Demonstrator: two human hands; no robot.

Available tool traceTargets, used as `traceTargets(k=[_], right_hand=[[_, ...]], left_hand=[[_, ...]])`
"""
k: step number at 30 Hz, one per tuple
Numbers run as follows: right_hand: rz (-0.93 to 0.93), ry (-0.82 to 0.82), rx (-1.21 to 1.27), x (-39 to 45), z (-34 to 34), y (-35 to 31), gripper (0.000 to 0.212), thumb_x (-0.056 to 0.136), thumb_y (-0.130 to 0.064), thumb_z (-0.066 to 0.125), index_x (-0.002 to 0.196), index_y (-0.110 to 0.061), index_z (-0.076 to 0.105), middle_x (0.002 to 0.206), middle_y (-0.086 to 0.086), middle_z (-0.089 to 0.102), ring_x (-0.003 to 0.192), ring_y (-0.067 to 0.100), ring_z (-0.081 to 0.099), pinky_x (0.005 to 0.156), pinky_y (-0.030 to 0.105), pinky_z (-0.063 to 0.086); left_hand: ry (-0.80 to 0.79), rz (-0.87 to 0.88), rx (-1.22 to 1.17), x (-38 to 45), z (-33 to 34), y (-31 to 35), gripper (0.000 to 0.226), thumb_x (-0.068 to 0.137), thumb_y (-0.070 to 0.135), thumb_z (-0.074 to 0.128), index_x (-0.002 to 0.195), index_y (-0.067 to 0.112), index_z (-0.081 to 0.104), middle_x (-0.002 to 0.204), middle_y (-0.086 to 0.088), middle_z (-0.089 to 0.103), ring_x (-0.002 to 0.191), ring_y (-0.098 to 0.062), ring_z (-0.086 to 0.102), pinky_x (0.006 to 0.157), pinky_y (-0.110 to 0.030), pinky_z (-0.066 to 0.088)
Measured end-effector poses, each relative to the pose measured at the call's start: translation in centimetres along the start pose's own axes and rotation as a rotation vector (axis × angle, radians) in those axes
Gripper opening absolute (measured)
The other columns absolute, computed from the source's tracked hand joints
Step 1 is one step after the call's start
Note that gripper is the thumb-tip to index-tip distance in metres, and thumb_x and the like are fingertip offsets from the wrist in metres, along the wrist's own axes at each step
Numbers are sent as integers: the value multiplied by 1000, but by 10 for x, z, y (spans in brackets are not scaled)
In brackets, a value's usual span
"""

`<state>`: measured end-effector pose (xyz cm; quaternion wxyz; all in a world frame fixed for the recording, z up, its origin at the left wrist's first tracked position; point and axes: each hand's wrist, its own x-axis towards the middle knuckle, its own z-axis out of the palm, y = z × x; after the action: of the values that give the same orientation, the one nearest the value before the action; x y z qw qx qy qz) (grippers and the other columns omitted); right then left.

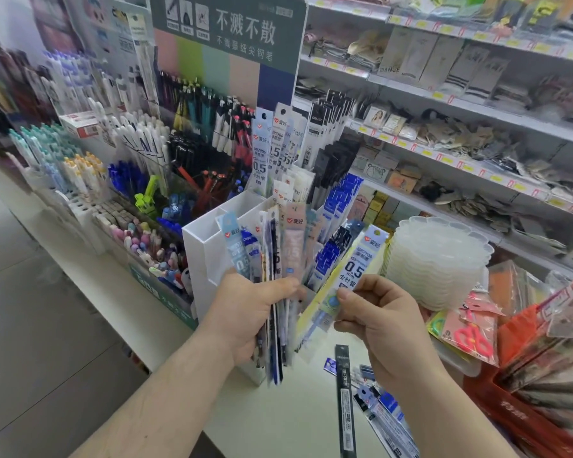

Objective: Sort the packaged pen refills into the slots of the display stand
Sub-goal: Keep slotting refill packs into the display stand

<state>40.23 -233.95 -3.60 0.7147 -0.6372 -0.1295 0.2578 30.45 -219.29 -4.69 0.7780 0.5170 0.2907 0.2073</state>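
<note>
Left hand [245, 312] gripped fanned bundle of refill packs [272, 259] before white stand [209, 256] — right hand [377, 312] pinched single yellow-edged pack [348, 272], tilted, just beside bundle.

White counter [272, 421] bears display stand [209, 256], loose refill packs [382, 408].

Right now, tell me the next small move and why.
Probably carry the yellow-edged refill packet, pinched by the right hand, to the white display stand slot holding matching 0.5 packets; the left hand grips unsorted packets.
</note>
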Motion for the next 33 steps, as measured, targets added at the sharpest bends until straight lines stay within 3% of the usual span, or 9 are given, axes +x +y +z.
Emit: traceTargets(k=[4, 6, 8, 13, 20, 24, 28, 31, 33], right_hand=[[13, 16, 37, 11, 3, -7, 22, 85, 4, 70, 76, -11, 57, 61, 7, 58, 49, 18, 55, 53, 26, 54], [-3, 39, 41, 17, 6, -11, 22, 84, 3, 71, 78, -11, 56, 65, 10, 62, 54, 19, 64, 54, 26, 56], [-51, 50, 24, 24, 12, -19, 21, 85, 3, 71, 78, -10, 56, 65, 11, 68, 58, 20, 69, 53, 24, 55], [-256, 63, -108, 47, 34, -49, 24, 85, -1, 74, 71, -14, 59, 63, 5, 71, 63, 20, 70, 59, 25, 52], [-501, 53, -275, 81, 71, -90, 24, 83, -5, 78, 69, -16, 62, 62, -2, 68, 61, 12, 69, 52, 18, 50], [-610, 62, -474, 102, 95, -101, 24, 83, -14, 79, 68, -18, 60, 65, -5, 65, 59, 9, 58, 57, 23, 50], [-683, 22, -668, 115, 112, -98, 30, 85, -14, 77, 65, -26, 59, 65, -13, 64, 57, -3, 56, 61, 15, 50], [-666, -3, -848, 123, 118, -90, 23, 86, -16, 74, 67, -23, 62, 69, -11, 65, 66, 8, 61, 72, 31, 57], [-618, -23, -963, 130, 122, -84, 17, 85, -19, 73, 69, -19, 67, 76, -4, 68, 83, 21, 65, 83, 40, 55]], left_hand=[[130, 35, -34, 7, -15, 15, 16, 78, 5, 78, 63, 11, 80, 78, -14, 77, 70, -20, 73, 76, -37, 57], [194, 88, -73, 8, -21, 23, 4, 71, 4, 82, 68, 6, 79, 80, -17, 76, 72, -25, 74, 72, -38, 59], [244, 162, -83, 6, -27, 33, 9, 68, 1, 82, 75, 4, 78, 82, -19, 76, 72, -29, 74, 67, -39, 60], [316, 226, -76, 8, -36, 50, 8, 78, -3, 76, 85, -1, 76, 83, -17, 77, 72, -27, 75, 61, -34, 59], [359, 246, -83, 9, -41, 51, 10, 76, -5, 78, 80, 4, 78, 82, -15, 77, 78, -34, 75, 75, -48, 61], [351, 239, -107, 10, -42, 52, 15, 77, -5, 77, 73, 10, 80, 81, -15, 77, 78, -33, 76, 77, -51, 60], [349, 230, -109, 10, -41, 51, 14, 77, -3, 78, 75, 10, 80, 81, -15, 77, 76, -33, 75, 78, -53, 60], [333, 236, -106, 10, -40, 50, 13, 77, -4, 78, 78, 9, 80, 84, -13, 77, 82, -32, 76, 82, -51, 59], [320, 231, -110, 9, -39, 49, 12, 77, -4, 77, 81, 7, 79, 84, -13, 78, 82, -31, 76, 80, -47, 59]])
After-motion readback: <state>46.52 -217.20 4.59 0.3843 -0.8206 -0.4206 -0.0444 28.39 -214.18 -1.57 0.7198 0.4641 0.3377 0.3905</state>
